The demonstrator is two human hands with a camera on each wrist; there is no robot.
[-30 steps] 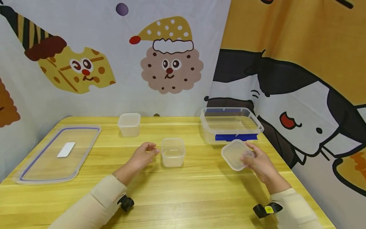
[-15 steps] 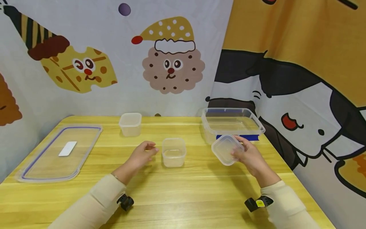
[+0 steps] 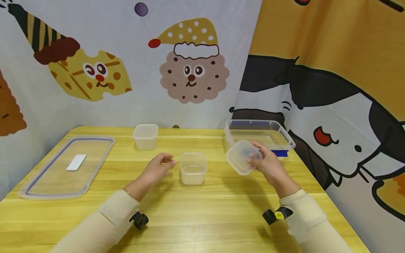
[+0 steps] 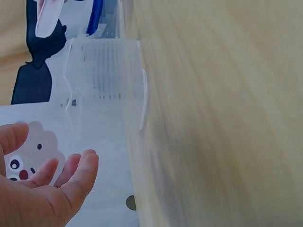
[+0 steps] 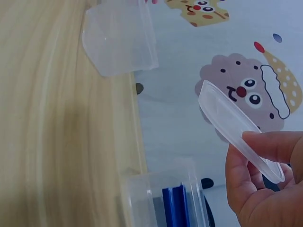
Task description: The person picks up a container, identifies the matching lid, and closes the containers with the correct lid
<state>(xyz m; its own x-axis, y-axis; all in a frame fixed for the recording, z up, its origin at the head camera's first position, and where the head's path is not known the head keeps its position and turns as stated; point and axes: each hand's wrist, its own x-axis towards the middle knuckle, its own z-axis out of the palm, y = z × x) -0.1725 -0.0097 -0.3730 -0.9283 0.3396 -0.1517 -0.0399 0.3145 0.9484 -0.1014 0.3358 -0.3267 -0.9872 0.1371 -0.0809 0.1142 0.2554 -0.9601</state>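
Note:
Between thumb and fingers my right hand (image 3: 270, 167) pinches a small translucent square lid (image 3: 242, 157), held tilted above the table. In the right wrist view the lid (image 5: 232, 123) appears nearly edge-on. A small clear square container (image 3: 193, 168) stands without a lid at the middle of the table. Just left of it is my left hand (image 3: 156, 171), fingers loosely bent and holding nothing. The left wrist view shows that hand (image 4: 52, 184) apart from the container (image 4: 104, 85).
A second small container (image 3: 146, 137) stands at the back. At the back right sits a large clear box (image 3: 234, 135) with a blue clip, partly behind the held lid. A large lid (image 3: 50, 182) with a blue seal and a white label lies at the left.
My right hand has carried the small lid leftward and slightly up, closer to the middle container. The left hand has stayed almost in place.

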